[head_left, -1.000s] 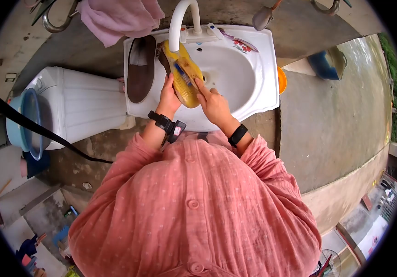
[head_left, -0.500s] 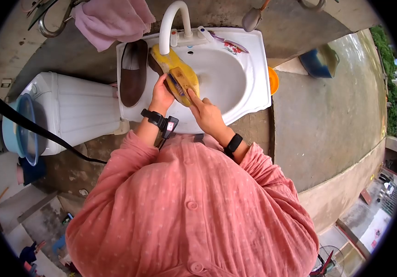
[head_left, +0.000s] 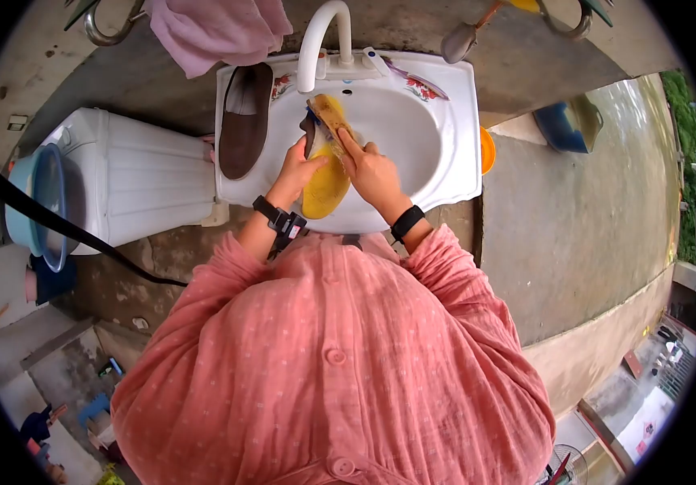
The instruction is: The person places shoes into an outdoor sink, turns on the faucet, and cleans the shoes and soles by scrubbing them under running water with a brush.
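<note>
My left hand (head_left: 293,172) is closed around the side of a shoe (head_left: 325,187), its yellow sole turned up, with a bit of dark upper showing by my thumb. In my right hand (head_left: 374,175) is a scrub brush (head_left: 329,115) with a worn wooden back, bristles down against the sole. Both hands are over the front left of a white sink (head_left: 455,174). A matching brown shoe (head_left: 245,129) lies on the sink's left ledge, sole down. Above the brush curves a white faucet (head_left: 312,44).
On the sink's back right ledge lies a slim toothbrush-like item (head_left: 421,79). An orange bowl (head_left: 488,151) is by the right rim. To the left stands a white appliance (head_left: 150,178) with a blue basin (head_left: 50,208). A pink towel (head_left: 217,34) hangs behind.
The shoe has come nearer my body and is turned, with more upper showing. The brush has shifted towards the sole's far end. My view has moved slightly.
</note>
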The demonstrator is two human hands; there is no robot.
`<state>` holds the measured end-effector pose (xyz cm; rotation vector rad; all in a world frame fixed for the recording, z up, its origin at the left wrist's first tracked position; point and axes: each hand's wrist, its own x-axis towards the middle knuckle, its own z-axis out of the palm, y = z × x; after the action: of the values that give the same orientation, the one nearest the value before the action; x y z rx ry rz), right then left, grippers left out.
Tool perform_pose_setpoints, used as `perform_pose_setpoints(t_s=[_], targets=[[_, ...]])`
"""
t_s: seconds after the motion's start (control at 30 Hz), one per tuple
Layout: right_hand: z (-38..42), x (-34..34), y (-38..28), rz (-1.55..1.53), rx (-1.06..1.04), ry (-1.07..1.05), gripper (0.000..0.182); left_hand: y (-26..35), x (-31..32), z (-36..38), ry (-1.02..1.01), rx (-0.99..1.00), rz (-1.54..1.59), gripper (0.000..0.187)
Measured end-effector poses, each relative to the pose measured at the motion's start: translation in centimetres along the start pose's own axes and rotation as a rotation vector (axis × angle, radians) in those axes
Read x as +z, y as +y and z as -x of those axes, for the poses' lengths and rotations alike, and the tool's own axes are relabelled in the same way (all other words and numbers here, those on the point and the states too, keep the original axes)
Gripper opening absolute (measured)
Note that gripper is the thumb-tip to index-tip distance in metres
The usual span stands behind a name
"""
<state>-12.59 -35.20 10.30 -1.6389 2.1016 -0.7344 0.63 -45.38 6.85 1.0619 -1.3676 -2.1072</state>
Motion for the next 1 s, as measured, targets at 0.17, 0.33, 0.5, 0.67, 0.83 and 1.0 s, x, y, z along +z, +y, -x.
perform_pose_setpoints(t_s=[0.17,0.33,0.5,0.67,0.83,1.0], targets=[[1.5,0.6,-1.7,-0.005,0.053,-0.012,0.045,-0.9,-0.2,-0.1,0.148,0.132,-0.225,0.04],[-0.4,1.4,-2.1,-0.007,0.064,0.063,0.044,-1.9,-1.0,-0.1,0.141,0.219,-0.435,0.038],[-1.6,1.5,0.3,-0.015,0.079,0.076,0.043,-4.5,-3.2,-0.8,0.161,0.164,-0.617,0.04],[-2.8,0.6,1.2,-0.26,0.211,0.157,0.042,-5.2,-3.2,0.1,0.302,0.445,-0.716,0.038],[-2.1,1.2,0.9,-0.806,0.226,0.182,0.042,1.4,-1.3,1.7,0.088,0.12,-0.142,0.021],[-2.0,1.3,0.8,-0.768,0.175,0.146,0.044,0.7,-2.2,-1.8,0.105,-0.006,0.288,0.016]])
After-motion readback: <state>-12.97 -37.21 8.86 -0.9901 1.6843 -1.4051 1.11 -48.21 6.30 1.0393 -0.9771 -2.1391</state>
